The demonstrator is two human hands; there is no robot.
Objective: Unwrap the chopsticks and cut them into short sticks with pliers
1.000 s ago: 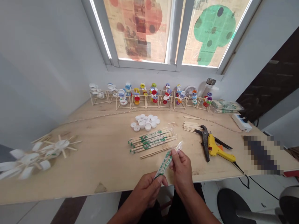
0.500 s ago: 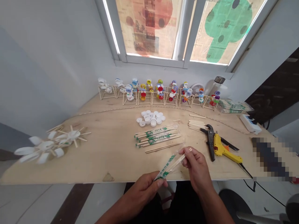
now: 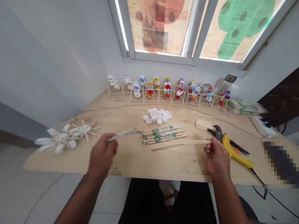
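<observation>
My left hand (image 3: pixel 102 155) is closed on an emptied plastic chopstick wrapper (image 3: pixel 125 133), blurred by motion, over the left-centre of the table. In my right hand (image 3: pixel 217 157), a pair of bare wooden chopsticks (image 3: pixel 196 142) is pinched at one end and points left. Below their tips lie loose chopsticks (image 3: pixel 161 147) on the tabletop. Several wrapped chopsticks (image 3: pixel 163 133) with green print are stacked just behind. White bottle caps (image 3: pixel 159 120) form a cluster farther back. Beside my right hand are a black-handled cutting tool (image 3: pixel 218 132) and a yellow glue gun (image 3: pixel 233 153).
Small wheels of coloured caps on stick frames (image 3: pixel 167 90) line the back. White wheel pieces (image 3: pixel 62 137) lie at left. Cut sticks (image 3: pixel 203 123), a packet of chopsticks (image 3: pixel 247 107), a power strip (image 3: pixel 263 126) and a bottle (image 3: pixel 227 82) are at right.
The chopsticks have come out of their wrapper. My left hand has moved left and up with the wrapper, my right hand to the right with the chopsticks. The view has shifted slightly.
</observation>
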